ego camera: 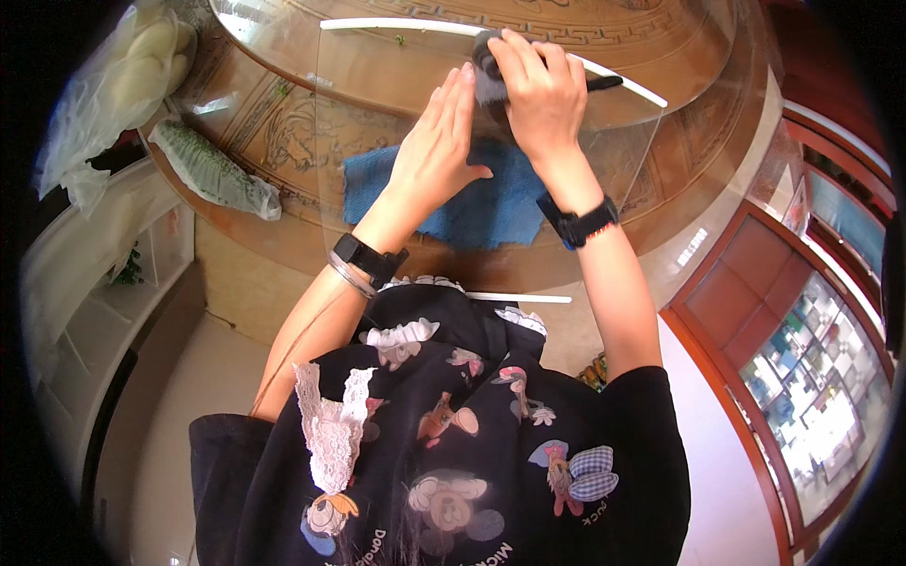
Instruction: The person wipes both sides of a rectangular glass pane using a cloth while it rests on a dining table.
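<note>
My right hand (541,92) grips a dark grey fuzzy piece (488,83), and a black tapered end (605,83) sticks out to its right. What exactly it is, I cannot tell. My left hand (437,138) is held flat just left of it, thumb spread, with nothing in it; whether its fingertips touch the grey piece is unclear. Under both hands lies a clear sheet (640,159) with a white strip (396,25) along its far edge. Another white strip (531,298) shows close to my body. A blue textured cloth (495,209) is spread on the near part of the table, seen through the sheet.
The round carved wooden table (290,131) carries a clear glass disc (262,42). At left rest a plastic-wrapped green bundle (212,166) and a clear bag (134,71) of pale rounded items. A shelf unit (170,219) stands left, a red-brown framed door (736,283) right.
</note>
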The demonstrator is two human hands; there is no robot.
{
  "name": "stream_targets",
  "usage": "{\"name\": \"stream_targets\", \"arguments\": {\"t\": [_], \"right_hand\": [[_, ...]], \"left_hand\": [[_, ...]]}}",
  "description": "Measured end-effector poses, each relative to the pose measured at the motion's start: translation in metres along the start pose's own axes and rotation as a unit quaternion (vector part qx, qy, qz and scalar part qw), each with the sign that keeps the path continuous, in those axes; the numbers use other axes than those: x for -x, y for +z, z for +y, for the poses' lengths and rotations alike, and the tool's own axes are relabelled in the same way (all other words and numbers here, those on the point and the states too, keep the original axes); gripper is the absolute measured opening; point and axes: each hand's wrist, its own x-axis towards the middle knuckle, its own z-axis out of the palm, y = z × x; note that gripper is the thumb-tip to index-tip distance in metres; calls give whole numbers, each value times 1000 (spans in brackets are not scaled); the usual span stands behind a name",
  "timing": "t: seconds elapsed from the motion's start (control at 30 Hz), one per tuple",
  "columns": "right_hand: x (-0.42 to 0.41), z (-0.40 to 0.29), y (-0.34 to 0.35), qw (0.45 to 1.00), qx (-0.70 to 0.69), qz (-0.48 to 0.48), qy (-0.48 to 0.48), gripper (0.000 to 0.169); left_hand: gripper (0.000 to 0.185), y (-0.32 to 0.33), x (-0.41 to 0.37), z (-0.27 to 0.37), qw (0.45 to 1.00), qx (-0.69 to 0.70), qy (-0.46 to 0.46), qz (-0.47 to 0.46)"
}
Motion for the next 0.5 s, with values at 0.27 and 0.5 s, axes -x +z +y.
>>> {"name": "stream_targets", "arguments": {"t": [0.27,0.5], "right_hand": [[31,-9,-8,1000,-4,9,-4,23],[5,-7,-1,1000,1,3,0,23]], "left_hand": [[116,-4,0,3,999,2,-50,-21],[109,-4,-1,3,999,-13,-28,-12]]}}
